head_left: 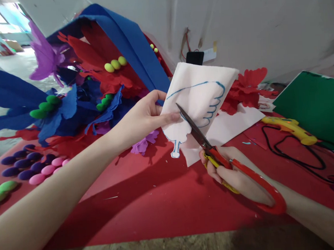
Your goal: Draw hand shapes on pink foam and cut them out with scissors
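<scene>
My left hand [144, 117] pinches the left edge of a white felt sheet [201, 89] and holds it up above the red felt surface [148, 194]. A petal shape is drawn on the sheet in blue line, and its lower left part is cut out along the line. My right hand [232, 173] grips red-handled scissors [228, 162]. Their dark blades point up and left into the sheet, along the drawn line.
Large blue, red and purple felt flowers [76, 81] pile up at the left, against the wall. Purple, pink and green oval pieces [30, 167] lie at the far left. A yellow glue gun [291, 128] with a black cord and a green sheet [315, 104] are at the right.
</scene>
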Motion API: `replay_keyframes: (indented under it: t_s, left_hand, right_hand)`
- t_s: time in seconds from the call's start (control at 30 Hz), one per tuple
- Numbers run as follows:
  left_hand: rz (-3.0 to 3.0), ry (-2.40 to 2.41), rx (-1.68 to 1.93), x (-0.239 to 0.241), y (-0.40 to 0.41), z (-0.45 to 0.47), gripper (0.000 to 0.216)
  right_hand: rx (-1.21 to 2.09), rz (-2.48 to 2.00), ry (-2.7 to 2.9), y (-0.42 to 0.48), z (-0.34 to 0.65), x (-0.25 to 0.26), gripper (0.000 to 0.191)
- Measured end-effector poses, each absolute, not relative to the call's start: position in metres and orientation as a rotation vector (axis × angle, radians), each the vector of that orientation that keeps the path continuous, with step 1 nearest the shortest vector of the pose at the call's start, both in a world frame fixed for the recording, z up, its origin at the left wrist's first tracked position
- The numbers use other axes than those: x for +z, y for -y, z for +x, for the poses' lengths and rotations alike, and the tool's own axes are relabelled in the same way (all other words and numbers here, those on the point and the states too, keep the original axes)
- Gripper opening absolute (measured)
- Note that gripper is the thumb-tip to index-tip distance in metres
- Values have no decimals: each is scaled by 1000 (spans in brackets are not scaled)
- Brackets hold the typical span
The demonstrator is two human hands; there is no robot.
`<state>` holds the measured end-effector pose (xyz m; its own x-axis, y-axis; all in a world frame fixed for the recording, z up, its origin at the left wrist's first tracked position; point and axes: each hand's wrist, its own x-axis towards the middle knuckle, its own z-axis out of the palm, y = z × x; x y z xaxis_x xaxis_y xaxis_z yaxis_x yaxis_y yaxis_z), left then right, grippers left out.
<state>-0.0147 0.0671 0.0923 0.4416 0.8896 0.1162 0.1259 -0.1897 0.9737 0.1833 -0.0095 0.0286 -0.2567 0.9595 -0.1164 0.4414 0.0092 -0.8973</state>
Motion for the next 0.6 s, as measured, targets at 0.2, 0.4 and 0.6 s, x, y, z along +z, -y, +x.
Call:
replay_keyframes:
  t_s: [0.2, 0.4, 0.6]
  left_hand:
    - [1649, -928, 879, 92, -66, -15, 27]
    - [1621, -895, 872, 92, -66, -15, 28]
    - [1588, -869, 892, 90, -67, -15, 25]
  right_hand:
    - [1276, -1390, 1758, 12, 179, 38, 7]
    - [1253, -1385, 1742, 12, 180, 29, 9]
    - [1412, -1245, 1674, 9, 177, 24, 11]
